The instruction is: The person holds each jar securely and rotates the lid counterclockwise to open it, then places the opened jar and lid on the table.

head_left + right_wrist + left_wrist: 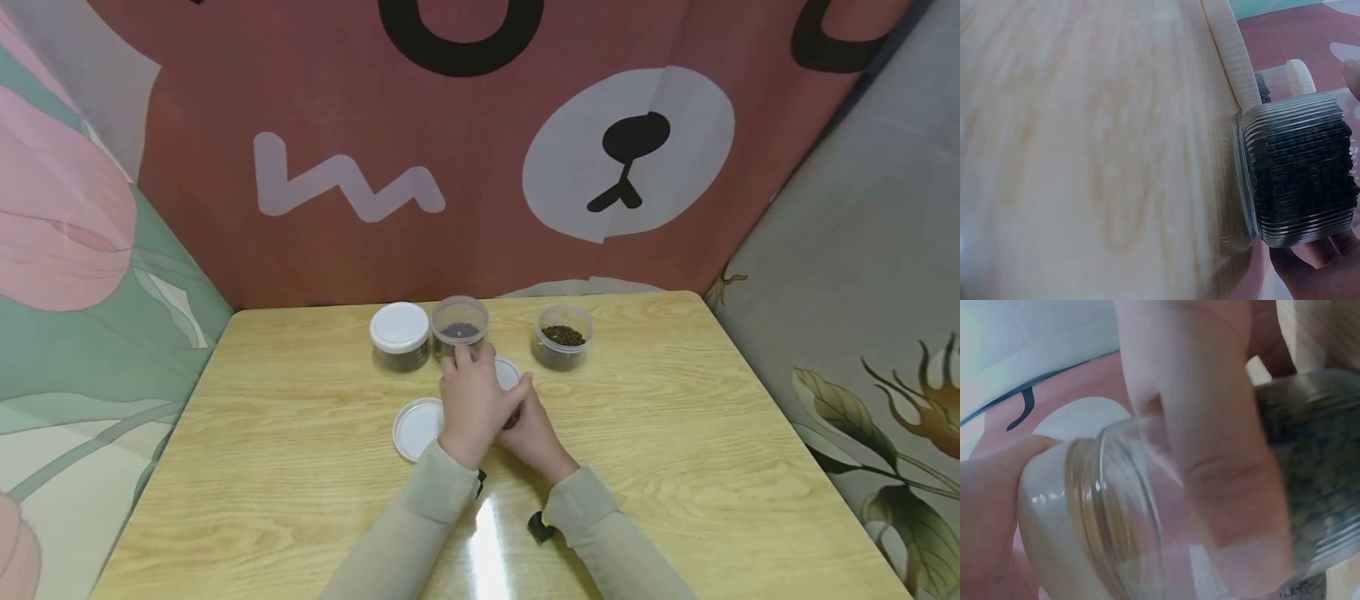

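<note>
- Left hand (474,404) and right hand (534,433) sit together, fingers curled round a clear, ribbed, cylindrical jar (1300,175) of coarse dark granules, topped by a smooth white lid (1050,506), over the wood-grained table (675,467).
- Flat, round, loose white lid (417,429), partly hidden by the left hand.
- Clear open tub of dark granules (460,329), its front blocked by fingers.
- Clear open tub of brown granules (564,336), unobstructed.
- White-capped clear tub (401,327), leftmost.

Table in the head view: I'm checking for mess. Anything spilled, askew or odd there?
Nothing stands out: no spill shows on the table, both open jars stand upright, and the loose lid lies flat. What the left hand hides, I can't tell.
</note>
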A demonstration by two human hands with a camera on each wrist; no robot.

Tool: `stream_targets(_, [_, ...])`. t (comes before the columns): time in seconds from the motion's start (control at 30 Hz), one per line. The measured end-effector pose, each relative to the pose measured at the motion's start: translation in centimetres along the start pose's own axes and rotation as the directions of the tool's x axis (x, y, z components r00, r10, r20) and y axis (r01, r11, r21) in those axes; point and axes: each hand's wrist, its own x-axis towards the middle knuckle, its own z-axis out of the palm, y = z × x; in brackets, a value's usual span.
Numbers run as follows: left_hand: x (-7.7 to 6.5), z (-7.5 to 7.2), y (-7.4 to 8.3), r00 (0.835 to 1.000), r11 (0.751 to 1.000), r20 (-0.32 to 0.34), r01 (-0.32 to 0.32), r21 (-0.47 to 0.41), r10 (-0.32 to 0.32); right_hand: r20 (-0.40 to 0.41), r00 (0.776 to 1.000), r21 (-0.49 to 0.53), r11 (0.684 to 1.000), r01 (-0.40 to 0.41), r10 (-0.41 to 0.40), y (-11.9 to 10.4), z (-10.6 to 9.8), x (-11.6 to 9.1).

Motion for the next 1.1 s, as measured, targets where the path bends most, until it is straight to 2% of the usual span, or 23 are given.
stream_targets(0.1, [0.1,-0.3,0.0,1.0,1.0,0.01,0.012,0.01,-0.012,0.002,1.0,0.002,1.0,-0.031,0.031,-0.1,0.0,-0.1])
stream_targets(0.23, [0.2,-0.6,-0.1,1.0,0.999,0.019,0.018,-0.038,-0.018,-0.006,0.999,-0.012,0.999,-0.034,0.034,-0.2,0.1,-0.1])
stream_targets(0.37, [0.4,-0.6,-0.7,0.999,0.988,0.029,0.042,-0.147,-0.038,-0.006,1.0,-0.026,0.999,-0.028,0.028,-0.3,0.1,0.0])
stream_targets(0.5, [0.6,-0.7,-1.6,0.998,0.956,0.044,0.065,-0.285,-0.055,-0.009,0.999,-0.062,0.997,-0.041,0.04,-0.2,0.1,0.1])
stream_targets(0.63, [0.7,-0.9,-2.4,0.997,0.907,0.06,0.073,-0.414,-0.053,-0.021,0.999,-0.103,0.993,-0.05,0.048,-0.2,0.1,0.1])
stream_targets(0.77, [0.8,-0.9,-3.3,0.996,0.849,0.073,0.089,-0.52,-0.059,-0.025,0.999,-0.097,0.994,-0.045,0.043,-0.2,0.2,0.1])
stream_targets(0.9, [0.8,-1.2,-4.3,0.993,0.775,0.097,0.11,-0.623,-0.063,-0.02,0.998,-0.044,0.998,-0.054,0.053,-0.2,0.2,0.2])
stream_targets(1.03, [0.9,-1.5,-5.7,0.986,0.699,0.156,0.152,-0.698,-0.058,-0.023,0.998,-0.039,0.997,-0.065,0.064,-0.3,0.3,0.2])
stream_targets(1.1, [0.9,-1.6,-6.4,0.979,0.653,0.193,0.186,-0.734,-0.062,-0.029,0.997,-0.049,0.997,-0.066,0.065,-0.3,0.3,0.2])
